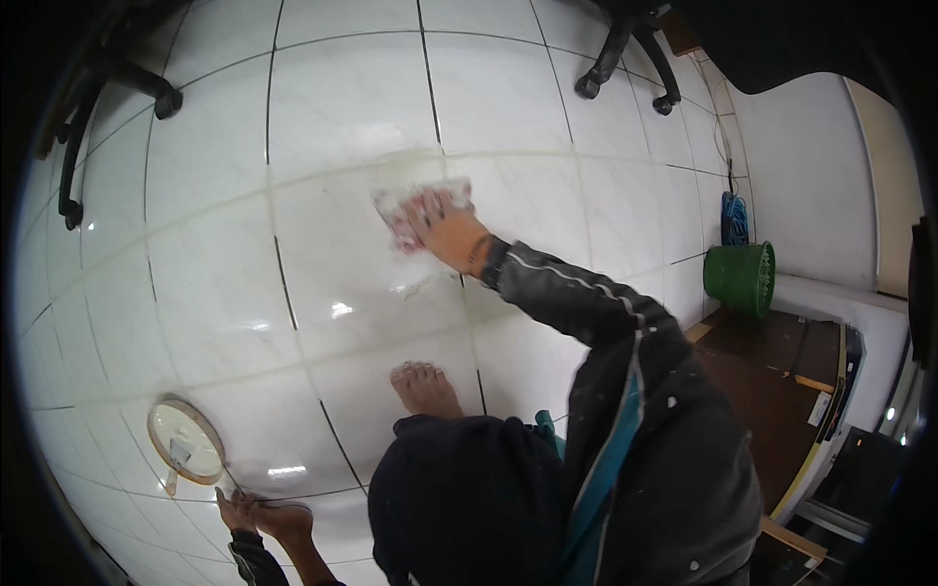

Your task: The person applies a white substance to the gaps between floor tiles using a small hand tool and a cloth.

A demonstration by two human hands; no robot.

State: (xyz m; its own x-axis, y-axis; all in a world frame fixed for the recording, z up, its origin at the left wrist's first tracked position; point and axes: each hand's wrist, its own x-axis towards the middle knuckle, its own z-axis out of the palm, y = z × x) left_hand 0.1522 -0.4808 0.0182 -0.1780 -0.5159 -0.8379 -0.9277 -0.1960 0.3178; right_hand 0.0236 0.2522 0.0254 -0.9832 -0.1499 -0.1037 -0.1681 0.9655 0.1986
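The right hand (445, 230) presses flat, fingers spread, on a soft, limp cloth (415, 210) on the far floor tiles (342, 107), gripping nothing.

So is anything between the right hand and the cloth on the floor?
Nothing visible: the right hand lies flat on the cloth, pressing it to the tiled floor. The left hand rests apart, near a round bowl.
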